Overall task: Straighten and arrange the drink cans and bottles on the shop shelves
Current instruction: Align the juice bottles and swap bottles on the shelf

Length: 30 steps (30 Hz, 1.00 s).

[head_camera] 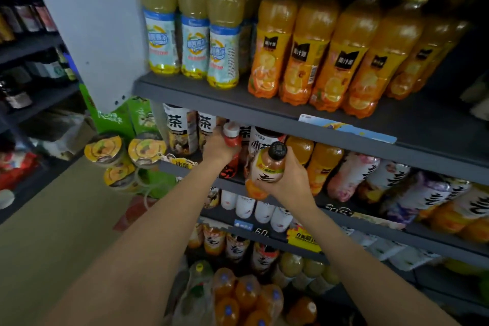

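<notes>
- Dark grey metal shop shelving (264, 111) fills my view on the right, stocked on several levels; a pale grey upright panel (87, 29) closes off its left end, and a tan floor (53, 219) runs off below.
- On the top level I see pale yellow juice bottles with white caps and light blue labels (194, 29) standing upright at the left, and just beside them a row of orange juice bottles with yellow caps and black label patches (307, 42).
- My left hand (218, 147) reaches under that level and grips a red-labelled bottle with a pale reddish cap (231, 135), fingers curled round its upper part; it stands among white-labelled tea bottles with large black characters (182, 130).
- My right hand (288, 180) grasps a bottle with a black cap, a white label with a black character and an orange base (267, 169), held tilted just in front of the second shelf's edge, near the red-labelled one.
- Right of it, orange bottles and white-sleeved bottles (352, 174) line the same level, several of them leaning.
- Lower levels hold small white bottles (262, 210) and more orange drinks (246, 296).
- Left of the shelving I see green cartons (119, 116) and round tubs with yellow lids (104, 149) stacked near the floor.
- A blue and white price tag (346, 128) sits on the top shelf's front lip.
</notes>
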Available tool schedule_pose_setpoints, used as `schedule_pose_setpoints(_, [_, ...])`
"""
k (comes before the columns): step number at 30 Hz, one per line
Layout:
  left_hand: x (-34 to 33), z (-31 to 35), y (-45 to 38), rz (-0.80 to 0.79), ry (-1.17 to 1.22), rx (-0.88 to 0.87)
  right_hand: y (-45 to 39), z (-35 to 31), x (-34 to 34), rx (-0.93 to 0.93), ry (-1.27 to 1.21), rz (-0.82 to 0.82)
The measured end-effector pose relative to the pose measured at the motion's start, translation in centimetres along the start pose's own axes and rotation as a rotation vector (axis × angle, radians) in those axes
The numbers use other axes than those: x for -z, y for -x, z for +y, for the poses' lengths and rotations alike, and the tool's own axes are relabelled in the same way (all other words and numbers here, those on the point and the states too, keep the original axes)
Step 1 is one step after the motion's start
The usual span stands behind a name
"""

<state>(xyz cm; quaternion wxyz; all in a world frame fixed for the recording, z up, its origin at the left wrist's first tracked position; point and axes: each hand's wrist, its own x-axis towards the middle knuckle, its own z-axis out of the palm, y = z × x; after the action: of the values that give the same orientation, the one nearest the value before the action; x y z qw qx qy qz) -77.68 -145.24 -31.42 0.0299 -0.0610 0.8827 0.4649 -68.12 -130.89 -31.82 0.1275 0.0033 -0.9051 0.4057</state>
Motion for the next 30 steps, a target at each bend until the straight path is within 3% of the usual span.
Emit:
schedule_pose_setpoints(7, [-1.2,-1.6,-3.0,-0.125,-0.053,0.01,-1.3,-0.5,-1.1,-0.025,0.017,-0.008])
schedule_pose_setpoints(20, [1.9,-4.3,-5.5,-0.307,-0.085,-0.132,-0.6,-2.3,-6.3,-0.245,0.081,0.221])
schedule_pose_setpoints(30, [0.4,-3.8,-6.2,-0.223,-0.145,-0.164,1.3,0.8,-3.5,-0.415,0.17,0.362])
